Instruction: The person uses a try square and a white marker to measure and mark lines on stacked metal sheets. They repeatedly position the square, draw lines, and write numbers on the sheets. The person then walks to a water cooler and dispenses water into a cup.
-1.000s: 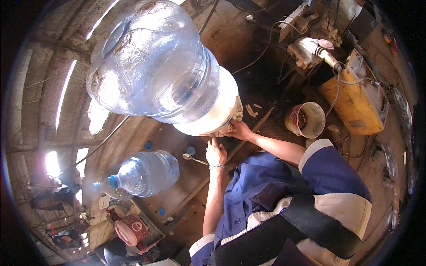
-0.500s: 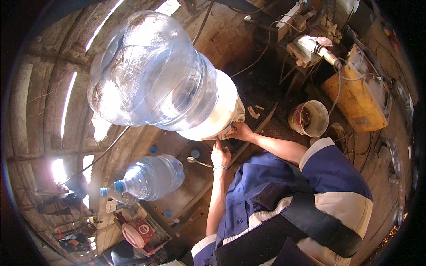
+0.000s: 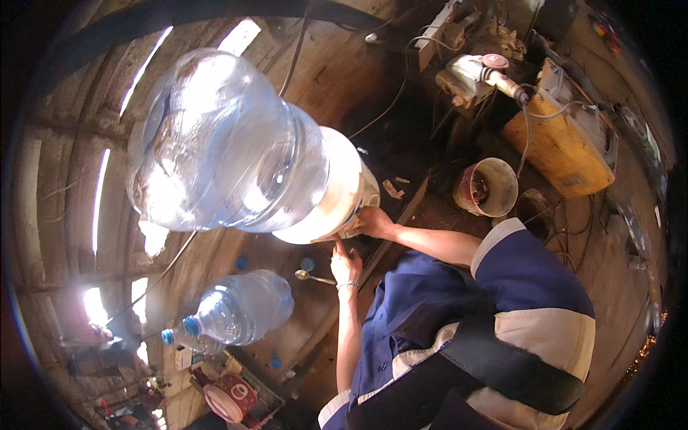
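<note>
large clear water jug (image 3: 222, 143) seated upside down on white dispenser (image 3: 337, 197); right hand (image 3: 374, 221) grips the dispenser's lower edge, left hand (image 3: 345, 264) touches its underside, fingers partly curled; smaller capped bottle (image 3: 236, 309) and spoon (image 3: 312, 276) below the dispenser, bucket (image 3: 487, 188) to its right

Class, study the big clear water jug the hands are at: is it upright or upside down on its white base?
Upside down: the water jug has its neck sunk in the white dispenser, its broad bottom pointing away. The left hand and right hand touch the dispenser.
</note>
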The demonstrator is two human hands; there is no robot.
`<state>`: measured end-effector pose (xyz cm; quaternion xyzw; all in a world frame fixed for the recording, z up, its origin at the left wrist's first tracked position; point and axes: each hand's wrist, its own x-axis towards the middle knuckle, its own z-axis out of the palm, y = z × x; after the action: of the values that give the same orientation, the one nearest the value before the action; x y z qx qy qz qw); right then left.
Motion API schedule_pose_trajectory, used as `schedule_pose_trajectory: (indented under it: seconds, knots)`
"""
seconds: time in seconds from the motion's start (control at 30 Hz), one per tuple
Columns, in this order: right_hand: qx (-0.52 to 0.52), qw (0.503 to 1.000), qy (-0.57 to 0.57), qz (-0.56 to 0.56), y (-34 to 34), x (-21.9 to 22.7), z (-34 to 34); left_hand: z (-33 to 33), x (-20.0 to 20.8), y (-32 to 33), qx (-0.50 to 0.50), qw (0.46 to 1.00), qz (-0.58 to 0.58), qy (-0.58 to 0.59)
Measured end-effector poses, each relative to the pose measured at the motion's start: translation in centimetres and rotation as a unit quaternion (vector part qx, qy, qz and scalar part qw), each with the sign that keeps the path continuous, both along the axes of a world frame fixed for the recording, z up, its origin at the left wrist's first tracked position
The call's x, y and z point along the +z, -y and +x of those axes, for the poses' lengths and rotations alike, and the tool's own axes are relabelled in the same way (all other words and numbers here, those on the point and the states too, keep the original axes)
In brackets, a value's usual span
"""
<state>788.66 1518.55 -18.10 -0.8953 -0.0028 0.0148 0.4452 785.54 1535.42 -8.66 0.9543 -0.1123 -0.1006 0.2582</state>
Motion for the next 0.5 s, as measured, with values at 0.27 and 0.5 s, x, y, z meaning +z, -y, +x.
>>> schedule_pose_trajectory:
  seconds: [0.27, 0.5]
  knots:
    - [-0.017, 0.999, -0.009, 0.029, 0.2, 1.8, -0.9, -0.1, 0.5, 0.0, -0.008, 1.0, -0.006, -0.001]
    - [-0.033, 0.989, -0.06, 0.133, 1.8, 2.4, -2.6, -1.0, 3.3, 1.8, -0.033, 0.999, 0.02, 0.027]
